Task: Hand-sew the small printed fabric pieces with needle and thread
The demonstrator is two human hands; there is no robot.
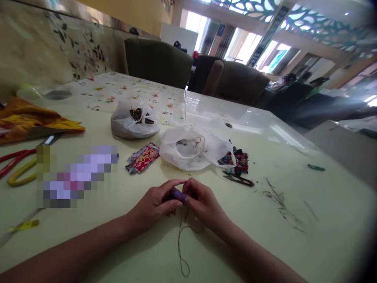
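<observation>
From my end, I had the left hand (156,201) and right hand (204,199) with fingers pinched on a small purple piece (178,195) over the tabletop (265,220). Steady, light grip seemed best, keeping the dangling thread (179,239) untangled.

Daylight comes from the windows (194,22) at the back, which are too bright. The table (259,220) has white glare at its far side, soft shadow below the arms (94,238). The right edge is dark, blurred.

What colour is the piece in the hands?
The piece shows mostly purple, best in the head view.
</observation>
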